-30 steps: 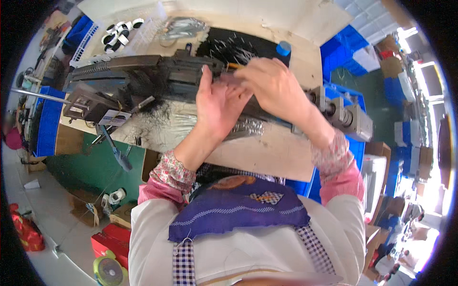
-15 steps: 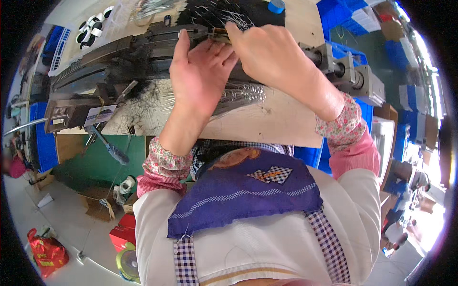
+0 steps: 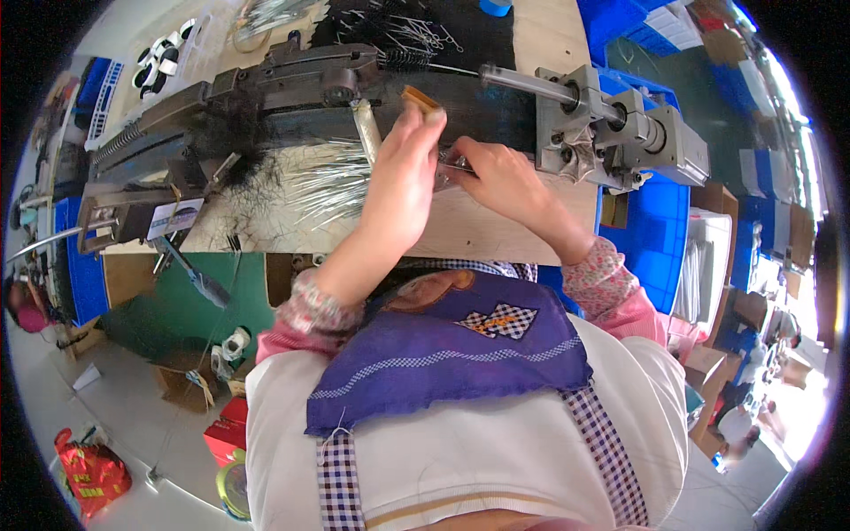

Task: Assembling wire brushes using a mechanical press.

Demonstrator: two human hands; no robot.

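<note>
My left hand (image 3: 404, 184) is raised edge-on over the bench, its fingers closed round a small yellow-brown strip (image 3: 421, 99). Just beside it, a pale lever (image 3: 366, 130) slants down from the dark metal machine (image 3: 292, 81). My right hand (image 3: 511, 188) pinches the looped end of a thin metal wire (image 3: 458, 163), partly hidden by the fingers. A bundle of silvery wires (image 3: 332, 181) lies on the wooden bench and passes under my left hand. Across the machine, a dark-bristled twisted-wire brush (image 3: 403, 58) reaches toward a steel spindle (image 3: 529, 84).
On a black cloth (image 3: 354, 25) at the back lie several looped wire pieces (image 3: 416, 35). A blue round lid (image 3: 496, 7) is beside them. Black-and-white rolls (image 3: 161, 60) fill a tray at the far left. Loose dark bristles (image 3: 252, 190) litter the bench (image 3: 505, 232). Blue crates (image 3: 651, 221) stand right.
Both hands have come back from the machine toward me. The brush and spindle are now uncovered. My left hand has turned edge-on, and my right hand has dropped to the wires' looped ends.
</note>
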